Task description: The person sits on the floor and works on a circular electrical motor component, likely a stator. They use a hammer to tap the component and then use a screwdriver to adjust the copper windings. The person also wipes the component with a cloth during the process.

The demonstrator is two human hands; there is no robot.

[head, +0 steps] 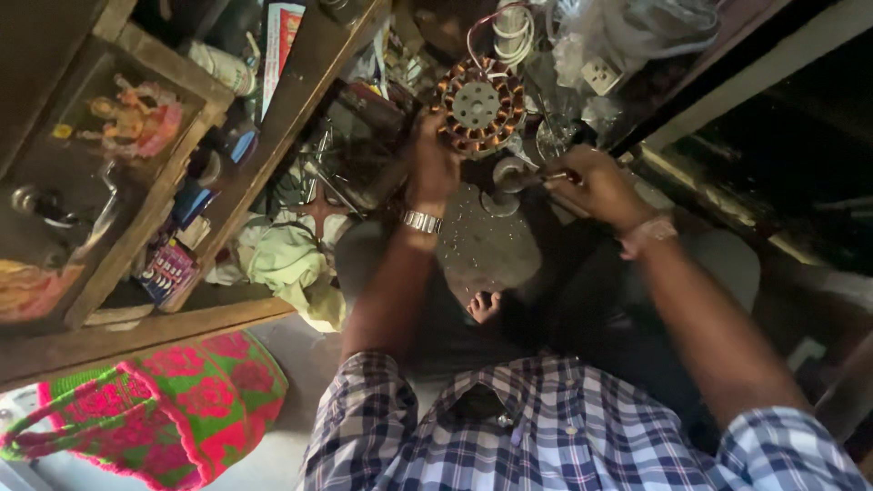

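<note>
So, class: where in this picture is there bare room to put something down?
One bare patch: the grey floor between the pink-green bag and the checked shirt. It is crowded around the stator, gripped by the left hand, with the right hand on a tool, and on the shelves.

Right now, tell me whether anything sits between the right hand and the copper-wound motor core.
Nothing visible blocks it. The right hand grips a thin tool that points toward the underside of the motor core, with open space between them. The left hand already holds the core's left edge. A small round metal part lies just below the tool tip.
</note>
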